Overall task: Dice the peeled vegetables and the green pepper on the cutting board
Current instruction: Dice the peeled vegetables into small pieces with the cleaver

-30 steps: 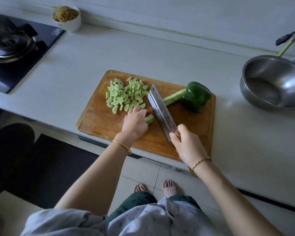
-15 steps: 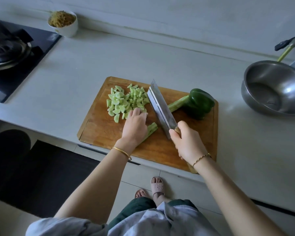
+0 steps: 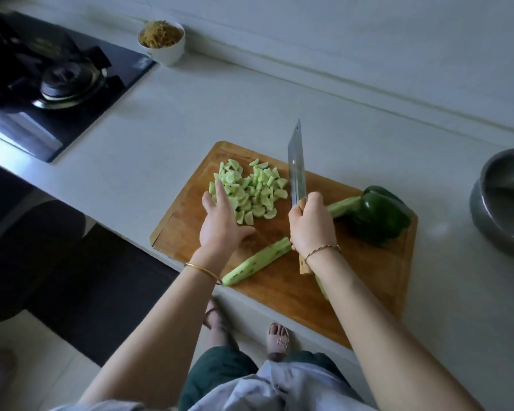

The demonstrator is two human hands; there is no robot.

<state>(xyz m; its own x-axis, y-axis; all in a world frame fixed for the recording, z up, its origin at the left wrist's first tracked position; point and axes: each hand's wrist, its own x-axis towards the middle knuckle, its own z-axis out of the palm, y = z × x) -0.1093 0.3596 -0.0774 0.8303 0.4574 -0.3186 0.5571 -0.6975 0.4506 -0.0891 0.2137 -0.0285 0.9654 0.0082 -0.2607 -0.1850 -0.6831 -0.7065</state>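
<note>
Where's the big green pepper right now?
In the head view, the green pepper lies on the right end of the cutting board, just past the right hand gripping the knife, with a peeled vegetable piece beside it.

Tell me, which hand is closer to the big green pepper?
The right hand. It grips the cleaver just beside the green pepper. The left hand is farther away, open at the diced pieces.
</note>
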